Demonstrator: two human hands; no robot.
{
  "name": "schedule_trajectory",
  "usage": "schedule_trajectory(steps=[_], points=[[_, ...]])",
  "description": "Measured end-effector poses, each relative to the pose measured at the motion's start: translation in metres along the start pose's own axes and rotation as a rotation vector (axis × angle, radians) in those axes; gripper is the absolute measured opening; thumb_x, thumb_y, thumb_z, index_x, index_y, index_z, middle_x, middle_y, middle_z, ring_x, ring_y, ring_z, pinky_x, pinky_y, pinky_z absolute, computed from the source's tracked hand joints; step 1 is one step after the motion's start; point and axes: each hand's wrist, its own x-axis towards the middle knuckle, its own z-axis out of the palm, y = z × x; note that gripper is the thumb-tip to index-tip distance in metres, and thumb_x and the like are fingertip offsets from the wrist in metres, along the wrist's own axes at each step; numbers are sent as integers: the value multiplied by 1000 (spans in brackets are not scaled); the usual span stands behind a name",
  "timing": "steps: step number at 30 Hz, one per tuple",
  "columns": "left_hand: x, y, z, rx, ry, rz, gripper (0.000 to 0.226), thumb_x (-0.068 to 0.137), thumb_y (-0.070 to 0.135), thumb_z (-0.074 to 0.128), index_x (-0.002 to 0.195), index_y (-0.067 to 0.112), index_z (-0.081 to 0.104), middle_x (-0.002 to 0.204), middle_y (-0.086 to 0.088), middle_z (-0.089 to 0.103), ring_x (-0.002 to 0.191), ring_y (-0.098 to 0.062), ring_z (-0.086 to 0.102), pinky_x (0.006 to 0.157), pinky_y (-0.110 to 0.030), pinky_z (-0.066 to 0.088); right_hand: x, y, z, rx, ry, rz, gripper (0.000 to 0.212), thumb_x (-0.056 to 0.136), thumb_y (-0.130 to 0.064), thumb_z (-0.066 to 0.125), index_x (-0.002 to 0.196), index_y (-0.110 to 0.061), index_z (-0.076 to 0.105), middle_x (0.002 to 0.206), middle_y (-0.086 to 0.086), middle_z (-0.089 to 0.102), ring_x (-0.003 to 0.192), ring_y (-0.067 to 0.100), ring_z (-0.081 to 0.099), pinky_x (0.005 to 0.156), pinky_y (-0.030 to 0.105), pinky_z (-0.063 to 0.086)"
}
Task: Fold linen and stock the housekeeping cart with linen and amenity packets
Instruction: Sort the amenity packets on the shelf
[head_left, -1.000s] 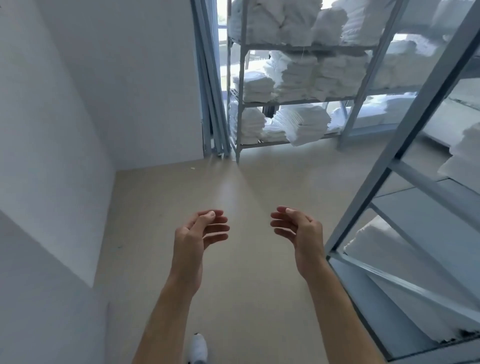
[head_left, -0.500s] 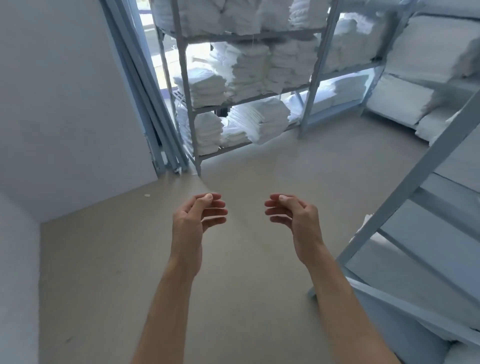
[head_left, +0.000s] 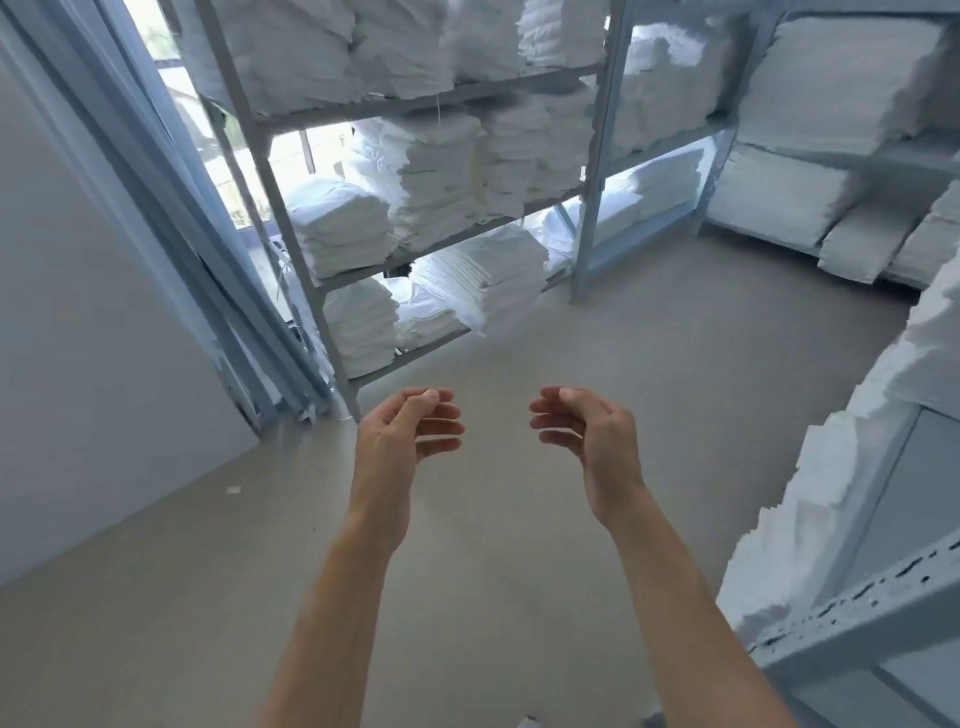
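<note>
The left hand (head_left: 402, 441) and right hand (head_left: 592, 436) are half-curled, each grip loose and holding nothing. The folded linen (head_left: 337, 228) sits on the shelf rack (head_left: 306, 270), ahead and a bit left, probably nearer the left hand.

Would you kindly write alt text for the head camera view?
Two empty hands, left hand and right hand, hover half-curled over a bare floor. Ahead, metal shelving holds stacks of folded white linen.

White folded linen (head_left: 415, 192) stacked on metal shelves (head_left: 592, 156)
</note>
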Motion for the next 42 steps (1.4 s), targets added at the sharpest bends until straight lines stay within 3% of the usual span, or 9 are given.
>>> schedule_trajectory(steps=[11,23,32,38,42], points=[[218,-16,152,-51,-187,-64,22,95,8,53,85,5,73,76,-11,71,72,-23,68,66,-34,58,212,-38,-66,-16,206,-34,24,96,-11,50,93,-3,73,86,14,75,73,23,70,61,26,54],[460,-37,377,-64,-786,-117,20,90,16,58,81,12,76,78,-10,72,74,-23,70,66,-31,60,409,-103,-158,-25,717,-194,23,92,-15,54,86,-7,75,85,14,75,73,24,70,64,29,54],[496,-71,518,-15,-1071,-227,23,95,10,55,83,10,75,80,-11,72,77,-25,69,70,-36,58,450,-116,-244,40,1051,-252,24,92,-13,54,90,0,75,87,19,74,73,27,70,63,29,56],[494,-103,614,55,-1191,-242,23,96,10,55,85,7,74,81,-12,71,77,-26,68,75,-41,57,476,-128,-327,89,1162,-294,23,92,-13,55,88,-3,75,87,19,74,73,26,69,65,29,56],[478,-119,684,75,-1342,-278,20,86,23,61,80,14,78,83,-12,73,78,-26,69,73,-37,58,479,-143,-384,133,1261,-353,22,91,-11,55,85,-5,76,84,17,75,70,25,69,62,28,55]])
